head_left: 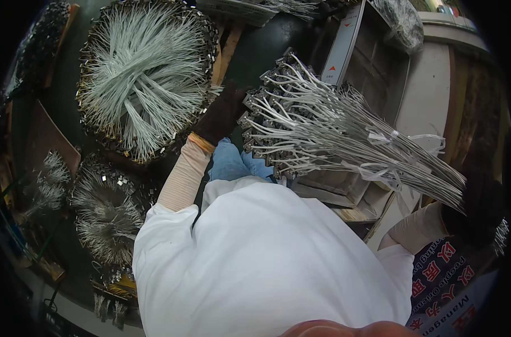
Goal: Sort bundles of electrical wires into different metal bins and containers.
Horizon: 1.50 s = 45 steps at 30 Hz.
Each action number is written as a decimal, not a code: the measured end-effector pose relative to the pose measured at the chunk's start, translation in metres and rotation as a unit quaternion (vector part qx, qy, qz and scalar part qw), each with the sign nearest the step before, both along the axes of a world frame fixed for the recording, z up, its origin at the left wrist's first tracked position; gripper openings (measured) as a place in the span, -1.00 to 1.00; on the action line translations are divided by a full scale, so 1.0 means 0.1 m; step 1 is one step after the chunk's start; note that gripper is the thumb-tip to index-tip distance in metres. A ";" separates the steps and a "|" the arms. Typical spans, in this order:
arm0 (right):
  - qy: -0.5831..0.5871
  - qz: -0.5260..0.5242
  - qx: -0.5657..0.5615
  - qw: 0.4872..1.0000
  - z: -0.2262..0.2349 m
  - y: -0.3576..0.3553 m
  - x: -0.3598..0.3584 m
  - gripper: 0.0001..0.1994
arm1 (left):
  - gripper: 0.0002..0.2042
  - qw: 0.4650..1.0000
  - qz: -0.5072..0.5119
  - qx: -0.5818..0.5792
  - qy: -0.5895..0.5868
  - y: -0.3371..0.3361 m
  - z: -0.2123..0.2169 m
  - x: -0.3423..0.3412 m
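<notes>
A long bundle of silvery-white wires (345,135) spans the right half of the head view, with small dark metal end pieces on its left end. Clear plastic ties (387,171) are wrapped around its middle. My right hand (480,205), in a dark glove, is closed around the bundle's narrow right end. My left hand (226,115), also dark-gloved, is between that bundle and a big round pile of pale wires (146,78). Its fingers merge with the dark background, so their pose is hidden.
A grey metal tray (398,84) lies behind the bundle, with clear plastic wrap (401,22) at its far end. Smaller wire piles (109,216) sit at the left. A brown board (53,135) leans near them. A printed blue banner (449,281) is at the lower right.
</notes>
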State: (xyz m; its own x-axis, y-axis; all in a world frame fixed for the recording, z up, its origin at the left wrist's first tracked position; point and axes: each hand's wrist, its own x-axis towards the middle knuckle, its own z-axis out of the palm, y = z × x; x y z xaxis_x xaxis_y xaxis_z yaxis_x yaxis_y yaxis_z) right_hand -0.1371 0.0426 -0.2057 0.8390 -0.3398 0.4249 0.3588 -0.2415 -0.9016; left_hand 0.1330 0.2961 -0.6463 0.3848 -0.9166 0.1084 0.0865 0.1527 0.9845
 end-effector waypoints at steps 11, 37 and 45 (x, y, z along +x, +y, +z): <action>-0.008 0.014 0.017 1.000 -0.04 0.19 0.31 -0.90 | -0.69 0.965 -0.039 -0.006 -0.258 -0.29 0.11 0.27; 0.026 -0.030 0.051 0.998 -0.01 0.44 0.76 -0.85 | -0.21 0.882 -0.222 0.203 0.363 -1.17 -0.50 0.36; 0.076 -0.033 0.058 0.995 0.30 0.54 1.31 -0.83 | -0.17 0.764 -0.403 0.173 0.473 -1.52 0.00 0.58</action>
